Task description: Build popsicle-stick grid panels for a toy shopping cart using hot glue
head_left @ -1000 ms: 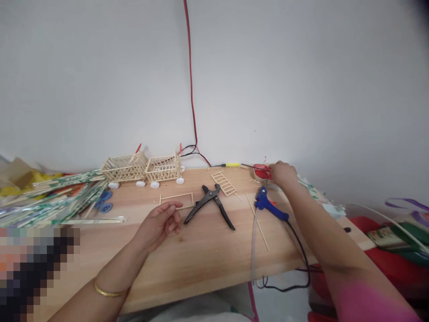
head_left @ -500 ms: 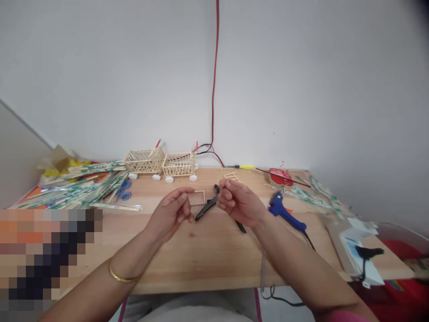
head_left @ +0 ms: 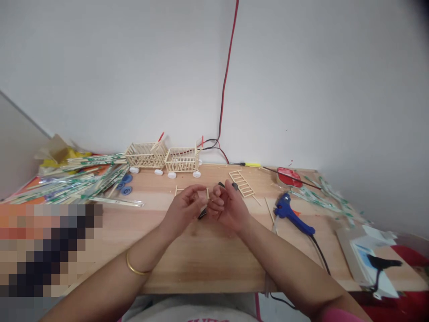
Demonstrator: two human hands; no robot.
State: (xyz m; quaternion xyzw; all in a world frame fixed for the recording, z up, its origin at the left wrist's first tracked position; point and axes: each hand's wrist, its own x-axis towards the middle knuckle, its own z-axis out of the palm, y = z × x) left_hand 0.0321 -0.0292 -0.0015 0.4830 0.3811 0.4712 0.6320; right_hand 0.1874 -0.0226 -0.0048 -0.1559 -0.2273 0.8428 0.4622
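My left hand (head_left: pixel 184 209) and my right hand (head_left: pixel 232 209) come close together above the middle of the table, fingers curled and thumbs bent inward. Anything pinched between the fingertips is too small to make out. Beneath and behind them lies a black-handled cutting tool (head_left: pixel 202 214), mostly covered by the hands. Part of a small frame of thin wooden sticks (head_left: pixel 176 191) shows behind my left hand. Beyond my right hand, a ladder-like panel of sticks (head_left: pixel 241 184) lies flat. To the right rests a blue glue gun (head_left: pixel 292 215).
Two small stick carts (head_left: pixel 182 161) with white wheels stand near the wall. Wrapped sticks (head_left: pixel 97 179) are piled at left beside blue wheels (head_left: pixel 126 191). A red dish (head_left: pixel 288 177), a yellow-handled tool (head_left: pixel 252 165) and a white box (head_left: pixel 363 250) lie farther right.
My hands have drawn closer together, the right one moving left. The ladder-like panel behind them now shows more fully. The view has shifted slightly.
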